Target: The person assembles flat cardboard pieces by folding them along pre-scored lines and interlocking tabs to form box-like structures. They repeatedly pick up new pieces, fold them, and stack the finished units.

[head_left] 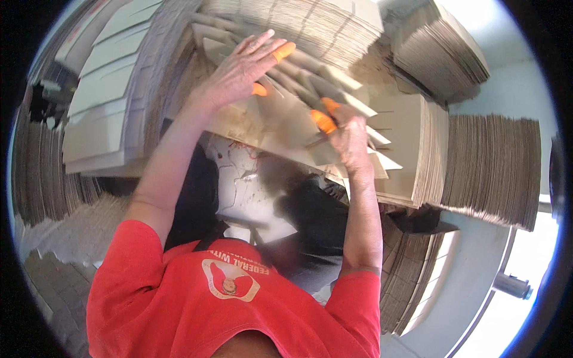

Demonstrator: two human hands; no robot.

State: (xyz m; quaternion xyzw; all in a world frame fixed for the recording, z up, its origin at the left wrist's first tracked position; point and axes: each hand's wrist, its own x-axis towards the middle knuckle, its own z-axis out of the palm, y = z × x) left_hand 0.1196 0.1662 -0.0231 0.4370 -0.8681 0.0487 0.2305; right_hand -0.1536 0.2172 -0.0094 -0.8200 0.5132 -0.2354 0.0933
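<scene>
My left hand (242, 71) lies stretched out over a spread of brown cardboard pieces (286, 116) on the work surface, with orange covers on a finger and the thumb. Its fingers extend toward the far stack, and it grips nothing I can see. To the right, my right hand (349, 137) also wears orange covers on its thumb and a finger. Its fingers are bent together on the edge of a cardboard piece at the right of the spread. The pieces between the hands overlap at slanting angles and are smeared by motion.
Tall stacks of flat cardboard stand at the left (98, 101), far middle (316, 27), far right (439, 51) and right (492, 164). A nearer stack (406, 143) adjoins my right hand. Reddish threads and scraps lie on a pale surface (239, 179) below the work surface's edge.
</scene>
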